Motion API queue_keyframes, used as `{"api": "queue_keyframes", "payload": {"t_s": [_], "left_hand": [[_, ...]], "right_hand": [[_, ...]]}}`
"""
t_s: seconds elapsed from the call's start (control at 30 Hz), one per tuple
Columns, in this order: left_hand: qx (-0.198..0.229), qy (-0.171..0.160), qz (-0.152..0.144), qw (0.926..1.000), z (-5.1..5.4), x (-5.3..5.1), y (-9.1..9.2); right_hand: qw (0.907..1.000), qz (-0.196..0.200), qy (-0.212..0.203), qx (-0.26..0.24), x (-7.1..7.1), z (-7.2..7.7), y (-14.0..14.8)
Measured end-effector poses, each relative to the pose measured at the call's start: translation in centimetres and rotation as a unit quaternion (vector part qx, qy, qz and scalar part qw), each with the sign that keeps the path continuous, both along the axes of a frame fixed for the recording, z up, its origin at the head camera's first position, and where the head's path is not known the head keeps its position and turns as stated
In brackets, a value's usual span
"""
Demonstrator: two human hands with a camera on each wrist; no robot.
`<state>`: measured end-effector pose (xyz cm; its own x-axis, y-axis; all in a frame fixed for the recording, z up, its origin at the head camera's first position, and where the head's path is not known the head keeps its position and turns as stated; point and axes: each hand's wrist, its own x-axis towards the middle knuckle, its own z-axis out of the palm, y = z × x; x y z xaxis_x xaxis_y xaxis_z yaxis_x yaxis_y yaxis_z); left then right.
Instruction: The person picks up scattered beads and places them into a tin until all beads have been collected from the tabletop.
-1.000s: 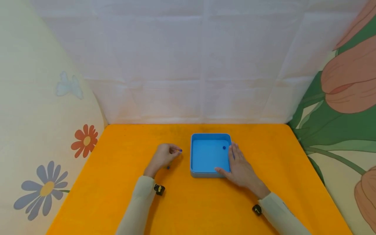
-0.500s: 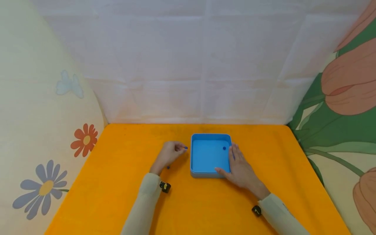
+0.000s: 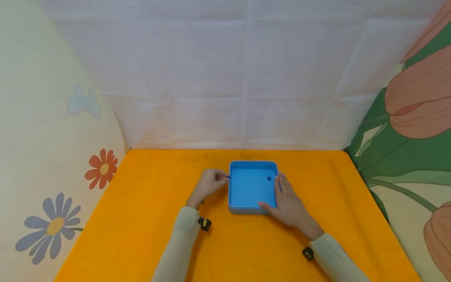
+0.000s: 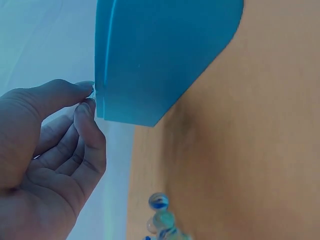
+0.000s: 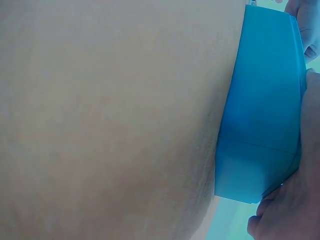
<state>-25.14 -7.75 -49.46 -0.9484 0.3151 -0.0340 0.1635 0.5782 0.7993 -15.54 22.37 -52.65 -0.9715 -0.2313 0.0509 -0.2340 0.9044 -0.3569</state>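
Observation:
My left hand is at the left rim of a square blue box. Between its thumb and fingertips it pinches a small blue marble; in the left wrist view the fingers mostly cover it. A dark blue marble lies inside the box, near its right wall. My right hand rests against the box's right side, fingers straight and thumb over the front rim. Several glass marbles sit on the table behind the left hand, nearly hidden by the wrist in the head view.
An orange cloth covers the table. A white sheet hangs behind its back edge. Flower-printed fabric stands at both sides. Each wrist carries a small black device.
My left hand has moved right with the pinched marble, from beside the box up to its left rim. The right hand and the box have hardly moved.

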Motion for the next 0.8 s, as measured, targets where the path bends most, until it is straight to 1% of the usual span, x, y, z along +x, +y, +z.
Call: {"api": "queue_keyframes", "payload": {"t_s": [0.1,0.4,0.57,0.8], "left_hand": [[0.003,-0.003,0.001,1.0,0.1,0.0,0.4],[-0.007,-0.007,0.002,0.9999,0.7,-0.4,1.5],[-0.013,-0.007,-0.001,0.9999,1.2,-0.6,1.9],[-0.025,-0.006,-0.009,0.9996,1.3,-1.1,2.5]], "right_hand": [[1.0,0.0,-0.002,0.001,0.0,0.0,0.0],[0.9999,-0.002,-0.004,0.009,-0.1,-0.1,0.0],[0.9999,-0.004,-0.005,0.012,-0.1,-0.2,0.0],[0.9999,-0.004,-0.01,0.011,-0.2,-0.1,0.0]]}}
